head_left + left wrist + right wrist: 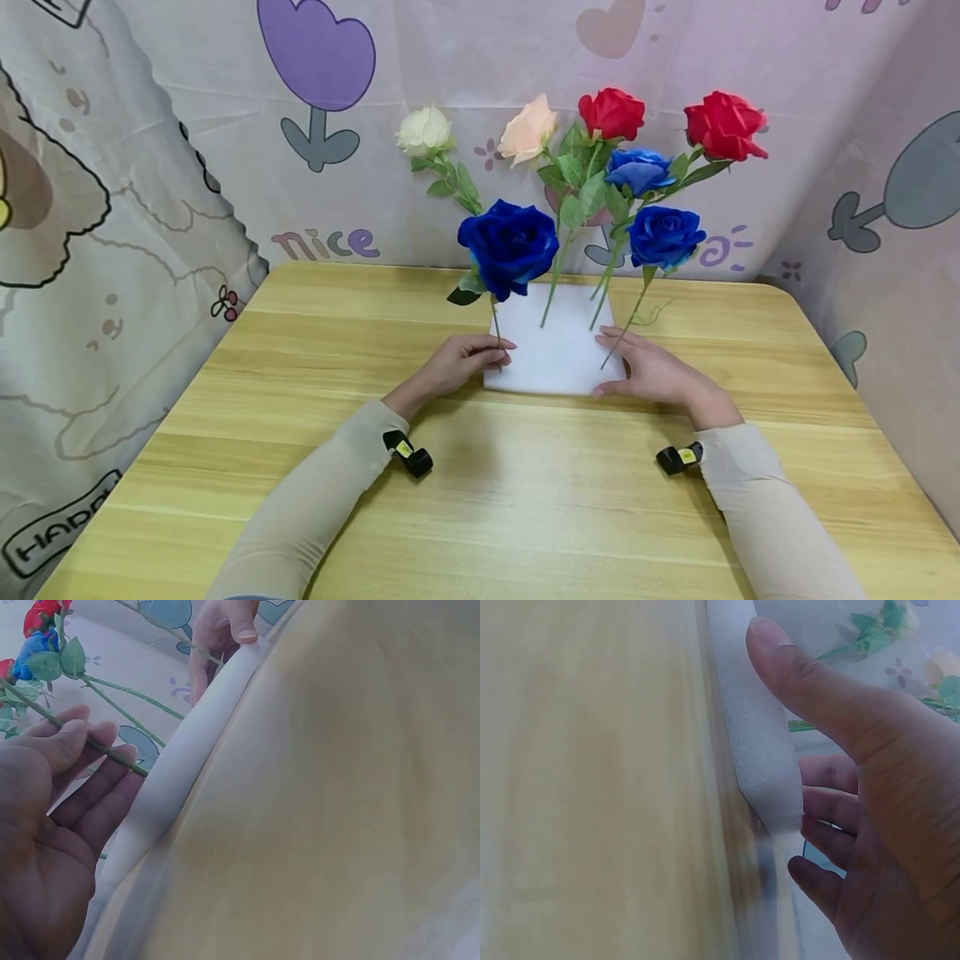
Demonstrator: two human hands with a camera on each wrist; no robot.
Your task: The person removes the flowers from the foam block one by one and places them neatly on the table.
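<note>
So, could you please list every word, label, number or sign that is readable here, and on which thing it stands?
"nice": on the back cloth.
"HAPP": on the left cloth, low in the corner; its ending is not readable.
Yellow labels on the black wrist devices: too small to read.
Letter-like marks at the head view's top corners: cut off, not readable.
No number is readable.

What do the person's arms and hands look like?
Both arms have long, plain beige sleeves. The left hand and right hand wear no gloves. Each wrist has a small black gadget with a yellow label.
</note>
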